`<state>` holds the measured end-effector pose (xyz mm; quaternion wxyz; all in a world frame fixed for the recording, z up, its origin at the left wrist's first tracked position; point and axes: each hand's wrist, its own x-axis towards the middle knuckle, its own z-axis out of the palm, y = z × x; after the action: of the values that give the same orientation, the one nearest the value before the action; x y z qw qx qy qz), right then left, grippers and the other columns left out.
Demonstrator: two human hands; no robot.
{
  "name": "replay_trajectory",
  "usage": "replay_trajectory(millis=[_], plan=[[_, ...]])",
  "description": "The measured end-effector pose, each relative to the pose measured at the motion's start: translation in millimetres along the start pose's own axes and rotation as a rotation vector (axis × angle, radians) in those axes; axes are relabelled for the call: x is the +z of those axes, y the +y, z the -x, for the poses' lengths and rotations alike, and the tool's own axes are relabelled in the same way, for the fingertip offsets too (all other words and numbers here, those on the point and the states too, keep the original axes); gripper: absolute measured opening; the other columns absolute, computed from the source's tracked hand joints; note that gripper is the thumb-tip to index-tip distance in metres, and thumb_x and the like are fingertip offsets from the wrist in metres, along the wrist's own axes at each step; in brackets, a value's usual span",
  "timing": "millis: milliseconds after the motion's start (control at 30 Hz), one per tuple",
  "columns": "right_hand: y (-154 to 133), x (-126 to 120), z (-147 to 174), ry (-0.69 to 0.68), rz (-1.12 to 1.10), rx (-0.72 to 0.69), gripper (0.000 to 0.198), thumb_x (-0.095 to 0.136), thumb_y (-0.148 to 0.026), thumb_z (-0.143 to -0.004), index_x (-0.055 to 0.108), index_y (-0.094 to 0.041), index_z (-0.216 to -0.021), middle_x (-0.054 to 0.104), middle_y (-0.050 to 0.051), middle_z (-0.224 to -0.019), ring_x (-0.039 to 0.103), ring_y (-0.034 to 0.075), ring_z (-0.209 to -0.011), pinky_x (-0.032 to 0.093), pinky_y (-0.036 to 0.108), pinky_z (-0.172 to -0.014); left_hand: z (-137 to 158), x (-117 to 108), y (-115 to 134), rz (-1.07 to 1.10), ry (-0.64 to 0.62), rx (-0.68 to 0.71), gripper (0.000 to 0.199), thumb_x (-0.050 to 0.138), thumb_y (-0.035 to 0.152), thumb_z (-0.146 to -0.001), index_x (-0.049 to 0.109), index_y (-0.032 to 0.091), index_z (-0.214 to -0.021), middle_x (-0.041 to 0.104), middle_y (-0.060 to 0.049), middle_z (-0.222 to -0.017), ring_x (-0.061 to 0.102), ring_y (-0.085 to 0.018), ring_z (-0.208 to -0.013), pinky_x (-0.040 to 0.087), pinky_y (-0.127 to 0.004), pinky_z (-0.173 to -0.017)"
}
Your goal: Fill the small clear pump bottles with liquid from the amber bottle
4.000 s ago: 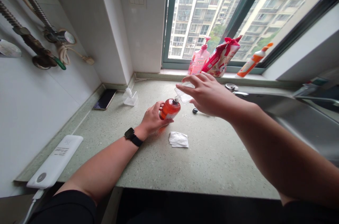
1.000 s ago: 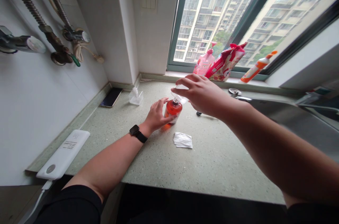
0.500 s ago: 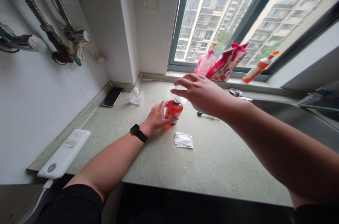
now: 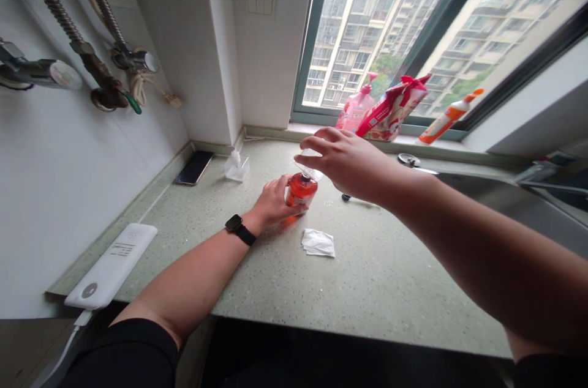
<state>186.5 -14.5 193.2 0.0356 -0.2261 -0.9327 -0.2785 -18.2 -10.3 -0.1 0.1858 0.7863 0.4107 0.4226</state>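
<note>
On the counter, a bottle of red-orange liquid (image 4: 302, 189) stands with my left hand (image 4: 274, 201) wrapped round its left side. Its dark neck faces up. My right hand (image 4: 333, 152) is above it, fingers curved round a clear, see-through vessel (image 4: 312, 172) at the bottle's mouth. The fingers hide much of this vessel, so its exact kind is unclear. Just in front of the bottle lies a folded white tissue (image 4: 318, 243). A small black-ended piece (image 4: 346, 197) with a thin pale stem rests below my right wrist.
A small clear container with a white top (image 4: 236, 167) and a phone (image 4: 193, 167) are at the back left. A white power bank (image 4: 111, 267) lies at the left edge. Bottles and a red bag (image 4: 392, 109) line the sill. A metal sink (image 4: 487, 204) is at the right.
My right hand and the clear vessel have shifted very slightly left. My left hand keeps its hold on the bottle, and the other things stay where they were.
</note>
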Motion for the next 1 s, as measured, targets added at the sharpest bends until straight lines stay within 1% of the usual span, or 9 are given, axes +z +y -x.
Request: replay_trajectory(millis=[233,433,700,867,1000], plan=[[-2.9,-3.8,-4.0,-0.032,0.016,-0.013,0.049,0.053,-0.003,-0.095,0.076,-0.023,-0.134,0.069,0.013,-0.138,0.055,0.032,-0.127,0.052,0.043,-0.096,0.9,0.3,-0.9,0.001,-0.004,-0.018,0.078,0.09,0.056,-0.082,0.052,0.026,-0.143,0.075,-0.013,-0.126,0.073,-0.035,-0.112,0.058,-0.057,-0.099],[-0.8,-1.4,-3.4,-0.028,0.019,-0.026,0.047,0.054,-0.006,-0.096,0.075,-0.024,-0.134,0.069,0.013,-0.136,0.055,0.032,-0.125,0.053,0.044,-0.094,0.4,0.6,-0.6,0.003,-0.006,-0.011,0.077,0.09,0.054,-0.082,0.052,0.024,-0.141,0.075,-0.014,-0.127,0.074,-0.035,-0.111,0.058,-0.056,-0.097],[-2.4,-2.5,-5.0,-0.031,0.0,-0.02,0.045,0.055,-0.007,-0.098,0.076,-0.025,-0.133,0.069,0.012,-0.137,0.054,0.032,-0.128,0.052,0.044,-0.097,-0.1,-0.9,1.6,0.005,-0.006,-0.019,0.075,0.091,0.052,-0.081,0.053,0.024,-0.14,0.075,-0.014,-0.125,0.074,-0.035,-0.11,0.058,-0.056,-0.096],[-2.3,-2.4,-4.6,-0.026,-0.021,-0.02,0.047,0.06,-0.007,-0.096,0.075,-0.026,-0.137,0.068,0.011,-0.14,0.054,0.033,-0.129,0.051,0.045,-0.099,0.4,-0.6,0.9,0.012,-0.002,-0.009,0.075,0.09,0.053,-0.082,0.053,0.025,-0.142,0.075,-0.013,-0.124,0.074,-0.034,-0.109,0.058,-0.056,-0.096],[-2.1,-2.1,-4.1,-0.027,-0.006,-0.021,0.047,0.057,-0.006,-0.097,0.075,-0.025,-0.136,0.068,0.012,-0.139,0.054,0.032,-0.128,0.052,0.044,-0.098,0.7,-0.4,0.7,0.012,-0.007,-0.011,0.076,0.09,0.053,-0.082,0.052,0.025,-0.142,0.075,-0.014,-0.124,0.074,-0.035,-0.11,0.058,-0.056,-0.096]])
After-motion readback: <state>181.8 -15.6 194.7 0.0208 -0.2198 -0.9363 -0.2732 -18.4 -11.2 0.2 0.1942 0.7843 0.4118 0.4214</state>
